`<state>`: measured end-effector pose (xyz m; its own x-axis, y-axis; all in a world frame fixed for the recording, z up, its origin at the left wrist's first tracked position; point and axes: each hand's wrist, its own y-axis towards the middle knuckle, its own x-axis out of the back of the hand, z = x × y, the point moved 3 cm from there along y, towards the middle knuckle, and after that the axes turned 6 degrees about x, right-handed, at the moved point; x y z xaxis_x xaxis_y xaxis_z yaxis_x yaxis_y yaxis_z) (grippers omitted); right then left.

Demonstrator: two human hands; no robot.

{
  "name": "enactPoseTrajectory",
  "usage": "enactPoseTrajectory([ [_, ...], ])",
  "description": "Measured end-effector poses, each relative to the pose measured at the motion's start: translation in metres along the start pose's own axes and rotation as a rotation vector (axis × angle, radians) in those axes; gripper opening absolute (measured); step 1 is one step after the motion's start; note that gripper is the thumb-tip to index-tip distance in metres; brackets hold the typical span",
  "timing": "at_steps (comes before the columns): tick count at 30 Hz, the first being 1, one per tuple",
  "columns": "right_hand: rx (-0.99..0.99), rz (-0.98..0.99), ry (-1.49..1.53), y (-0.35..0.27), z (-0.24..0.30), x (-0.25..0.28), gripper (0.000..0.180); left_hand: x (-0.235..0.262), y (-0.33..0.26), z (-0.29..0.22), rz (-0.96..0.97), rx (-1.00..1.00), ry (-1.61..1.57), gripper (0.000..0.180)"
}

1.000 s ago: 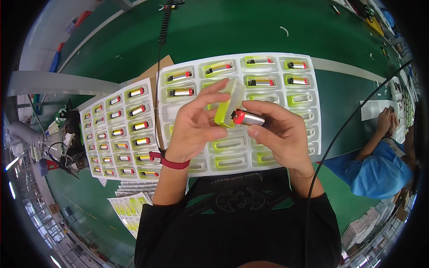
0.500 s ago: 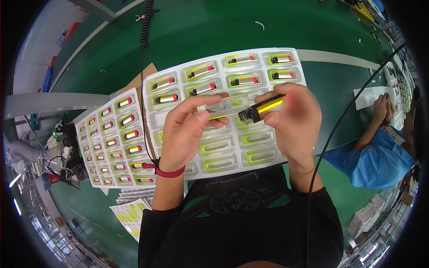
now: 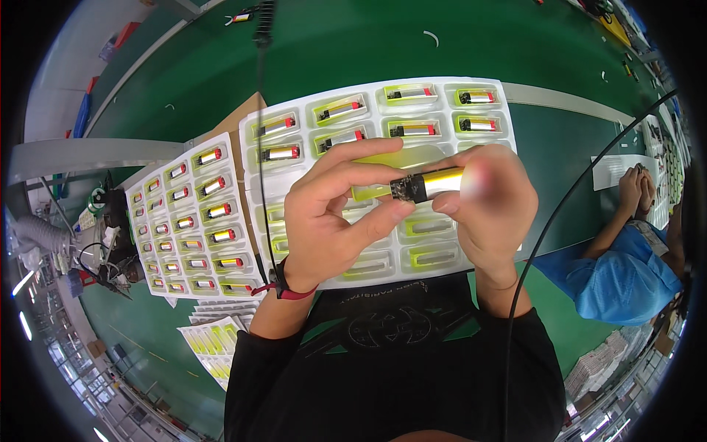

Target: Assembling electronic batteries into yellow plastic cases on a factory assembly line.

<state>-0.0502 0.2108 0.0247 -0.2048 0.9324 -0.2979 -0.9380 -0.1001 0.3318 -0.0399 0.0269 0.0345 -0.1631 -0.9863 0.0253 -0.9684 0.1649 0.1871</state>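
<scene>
Close above a white moulded tray (image 3: 447,110), my two hands meet. Pinched in my right hand (image 3: 501,202) is a battery assembly (image 3: 444,179), gold and silver with a black-wrapped end; its far end is blurred and covered by the hand. The black end points left, against my left hand's thumb and fingers. My left hand (image 3: 317,210) is closed around a clear yellow-green plastic case (image 3: 370,193), mostly hidden behind fingers and battery. Similar cases with batteries (image 3: 412,130) fill the tray's far rows; nearer pockets hold cases without batteries (image 3: 434,256).
A second tray of battery-filled cases (image 3: 219,211) lies to the left, with stacked trays (image 3: 213,342) below it. A coiled black cable (image 3: 264,29) hangs across the green bench (image 3: 353,44). Another black cable runs down the right. A co-worker in blue (image 3: 611,272) sits at right.
My left hand has moved right and turned, bringing the case up to the battery's black end. The battery has levelled out. The hanging cable has shifted right.
</scene>
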Motion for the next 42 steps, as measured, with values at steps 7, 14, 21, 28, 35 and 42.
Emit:
enactPoseTrajectory([
  [7, 0.130, 0.190, -0.378, 0.009, 0.015, 0.003, 0.036, 0.006, 0.000, -0.005, -0.203, -0.200, 0.434, 0.024],
  [14, 0.214, 0.208, -0.642, 0.010, 0.025, 0.005, 0.035, 0.009, 0.002, 0.006, -0.096, 0.057, 0.066, 0.025],
  [21, 0.235, 0.203, -0.567, 0.010, 0.020, 0.013, 0.042, 0.009, 0.005, 0.008, -0.006, 0.113, -0.145, 0.027],
  [28, 0.197, 0.247, -0.471, 0.009, 0.022, 0.015, 0.040, 0.012, 0.003, 0.016, -0.017, 0.074, -0.121, 0.028],
  [35, 0.026, 0.226, -0.191, 0.006, 0.011, 0.025, 0.036, 0.008, 0.007, 0.012, 0.033, -0.012, -0.068, 0.030],
  [42, -0.186, 0.161, -0.223, 0.002, 0.005, 0.023, 0.034, 0.008, 0.008, 0.011, 0.084, -0.041, 0.053, 0.032],
])
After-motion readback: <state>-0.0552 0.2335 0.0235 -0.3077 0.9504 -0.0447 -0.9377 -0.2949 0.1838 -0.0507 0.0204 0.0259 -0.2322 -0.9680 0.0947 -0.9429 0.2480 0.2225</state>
